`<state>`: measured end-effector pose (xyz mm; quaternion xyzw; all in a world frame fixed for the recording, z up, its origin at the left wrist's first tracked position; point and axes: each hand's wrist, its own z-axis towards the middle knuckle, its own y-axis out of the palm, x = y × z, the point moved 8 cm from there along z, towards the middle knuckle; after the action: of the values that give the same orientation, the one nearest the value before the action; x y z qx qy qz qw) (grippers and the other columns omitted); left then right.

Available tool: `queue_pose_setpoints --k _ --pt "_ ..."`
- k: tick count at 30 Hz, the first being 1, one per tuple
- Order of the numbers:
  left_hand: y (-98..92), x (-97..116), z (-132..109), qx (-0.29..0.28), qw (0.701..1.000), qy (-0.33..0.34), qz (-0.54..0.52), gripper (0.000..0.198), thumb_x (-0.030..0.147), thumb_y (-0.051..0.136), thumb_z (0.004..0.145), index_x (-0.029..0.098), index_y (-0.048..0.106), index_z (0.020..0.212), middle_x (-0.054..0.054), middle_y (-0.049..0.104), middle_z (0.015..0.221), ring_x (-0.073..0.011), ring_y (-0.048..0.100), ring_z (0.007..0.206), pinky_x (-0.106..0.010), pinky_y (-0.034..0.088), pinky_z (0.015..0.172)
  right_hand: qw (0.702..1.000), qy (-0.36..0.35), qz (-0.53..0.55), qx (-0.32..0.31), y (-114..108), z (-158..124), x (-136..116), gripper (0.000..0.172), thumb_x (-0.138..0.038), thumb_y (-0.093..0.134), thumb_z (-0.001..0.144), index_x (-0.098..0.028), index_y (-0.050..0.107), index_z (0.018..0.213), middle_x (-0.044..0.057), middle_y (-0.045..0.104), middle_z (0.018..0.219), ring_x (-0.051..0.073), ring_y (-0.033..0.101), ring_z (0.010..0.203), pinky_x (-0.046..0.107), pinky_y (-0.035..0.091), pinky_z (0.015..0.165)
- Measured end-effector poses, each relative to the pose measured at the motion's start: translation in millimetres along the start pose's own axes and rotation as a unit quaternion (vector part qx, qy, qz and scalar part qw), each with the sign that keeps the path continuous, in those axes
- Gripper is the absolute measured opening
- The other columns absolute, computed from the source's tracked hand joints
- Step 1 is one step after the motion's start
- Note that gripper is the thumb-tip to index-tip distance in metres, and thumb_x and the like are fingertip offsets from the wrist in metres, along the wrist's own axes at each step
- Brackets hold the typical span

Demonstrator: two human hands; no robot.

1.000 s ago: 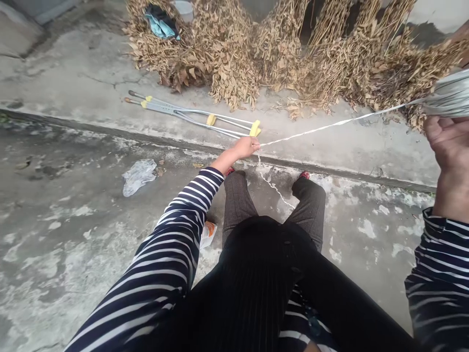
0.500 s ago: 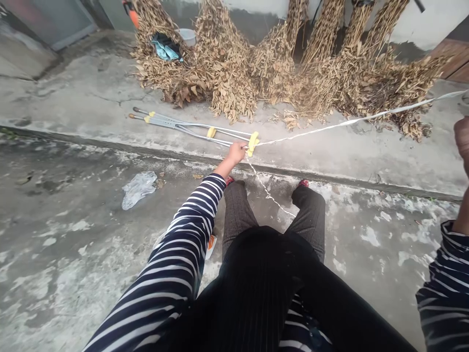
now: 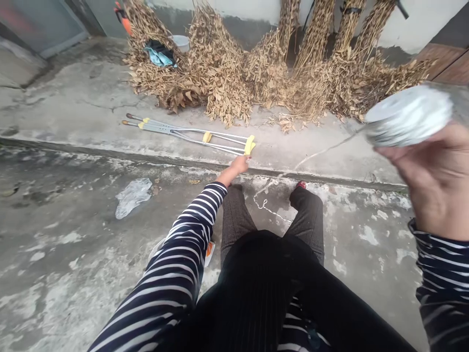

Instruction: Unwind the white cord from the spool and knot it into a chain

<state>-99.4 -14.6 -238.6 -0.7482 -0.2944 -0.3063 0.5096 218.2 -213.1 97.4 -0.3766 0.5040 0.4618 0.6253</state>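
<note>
I sit on a concrete floor with my legs stretched out. My left hand (image 3: 240, 164) reaches forward past my knees, near the yellow pad of the crutches (image 3: 190, 134); its fingers look closed, and the thin white string (image 3: 311, 156) seems to run from it, though the grip is too small to confirm. The string sags to the right and up to a silvery-white roll of string (image 3: 408, 116). My right hand (image 3: 436, 176) is raised close to the camera, blurred by motion, with its fingers wrapped under that roll. A loose end of string lies between my feet.
Bundles of dry brown plants (image 3: 278, 73) lean along the wall ahead, with a blue cloth (image 3: 159, 55) on them. A pair of metal crutches lies on the raised concrete step. A crumpled plastic bag (image 3: 132, 195) lies to the left, an orange-white packet (image 3: 208, 250) by my thigh.
My right hand swung inward and closer with the roll, so the taut string went slack. The left hand stayed near the crutch pad, dropping slightly.
</note>
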Motion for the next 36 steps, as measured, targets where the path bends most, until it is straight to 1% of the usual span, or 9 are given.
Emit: queue_pose_setpoints --k 3,7,9,11,14,17,26,32,36 --pt "41.5 71 -19 -0.062 0.987 0.098 -0.108 0.048 0.011 0.060 0.091 0.016 0.066 0.139 -0.013 0.064 0.146 -0.0252 0.064 0.128 -0.037 0.057 0.104 0.993 0.103 0.049 -0.021 39 -5 35 0.051 -0.009 0.067 0.054 -0.025 0.079 0.100 0.004 0.071 0.110 0.020 0.065 0.094 0.031 0.063 0.066" --pt "80.7 171 -76 -0.208 0.866 0.216 -0.400 0.054 0.023 0.071 0.090 0.020 0.062 0.143 -0.015 0.059 0.150 -0.0277 0.064 0.127 -0.042 0.062 0.097 0.982 0.169 0.059 -0.066 59 0 72 0.054 -0.010 0.065 0.053 -0.025 0.076 0.103 0.002 0.072 0.102 0.018 0.066 0.084 0.031 0.064 0.061" --pt "86.3 198 -100 -0.231 0.827 0.229 -0.458 0.046 0.025 0.074 0.089 0.018 0.067 0.134 -0.015 0.067 0.138 -0.0266 0.067 0.121 -0.042 0.061 0.097 0.980 0.166 0.053 -0.091 62 4 80 0.052 -0.011 0.065 0.057 -0.027 0.074 0.106 0.001 0.073 0.105 0.019 0.068 0.087 0.033 0.066 0.067" --pt "88.3 210 -114 -0.232 0.816 0.222 -0.480 0.033 0.028 0.074 0.090 0.014 0.071 0.120 -0.012 0.075 0.116 -0.0218 0.073 0.105 -0.037 0.062 0.091 0.980 0.160 0.048 -0.109 61 7 85 0.050 -0.013 0.065 0.060 -0.028 0.072 0.107 0.001 0.073 0.106 0.020 0.069 0.089 0.037 0.068 0.070" --pt "89.5 207 -121 -0.225 0.833 0.193 -0.467 0.022 0.033 0.071 0.094 0.011 0.071 0.097 -0.006 0.073 0.081 -0.0115 0.070 0.069 -0.023 0.057 0.068 0.980 0.162 0.047 -0.110 55 10 92 0.046 -0.016 0.067 0.061 -0.028 0.070 0.105 0.001 0.073 0.100 0.020 0.070 0.085 0.038 0.069 0.070" --pt "89.2 189 -120 -0.227 0.851 0.170 -0.443 0.021 0.032 0.067 0.096 0.012 0.067 0.090 -0.002 0.069 0.069 -0.0081 0.063 0.055 -0.018 0.048 0.052 0.981 0.163 0.050 -0.094 46 12 98 0.040 -0.019 0.068 0.063 -0.027 0.068 0.102 0.001 0.072 0.095 0.020 0.072 0.085 0.037 0.070 0.069" --pt "96.0 124 -103 -0.211 0.926 0.132 -0.282 0.026 0.012 0.058 0.089 0.011 0.064 0.064 -0.003 0.065 0.058 -0.0072 0.060 0.047 -0.018 0.044 0.049 0.973 0.208 0.074 -0.065 32 4 122 0.037 -0.021 0.074 0.061 -0.028 0.064 0.096 0.001 0.074 0.101 0.022 0.073 0.093 0.034 0.069 0.066" --pt "103.0 115 -106 -0.223 0.928 0.154 -0.254 0.023 0.011 0.053 0.088 0.013 0.064 0.067 0.001 0.063 0.054 -0.0062 0.054 0.043 -0.018 0.043 0.047 0.972 0.209 0.096 -0.042 37 0 112 0.040 -0.020 0.071 0.058 -0.028 0.061 0.096 -0.001 0.073 0.097 0.022 0.073 0.094 0.035 0.069 0.072" --pt "112.3 84 -110 -0.239 0.929 0.139 -0.246 0.021 0.011 0.052 0.089 0.013 0.064 0.072 0.001 0.065 0.056 -0.0072 0.057 0.046 -0.018 0.044 0.047 0.974 0.190 0.122 0.019 24 9 93 0.044 -0.016 0.067 0.051 -0.025 0.059 0.093 0.002 0.071 0.090 0.026 0.070 0.098 0.041 0.066 0.081"
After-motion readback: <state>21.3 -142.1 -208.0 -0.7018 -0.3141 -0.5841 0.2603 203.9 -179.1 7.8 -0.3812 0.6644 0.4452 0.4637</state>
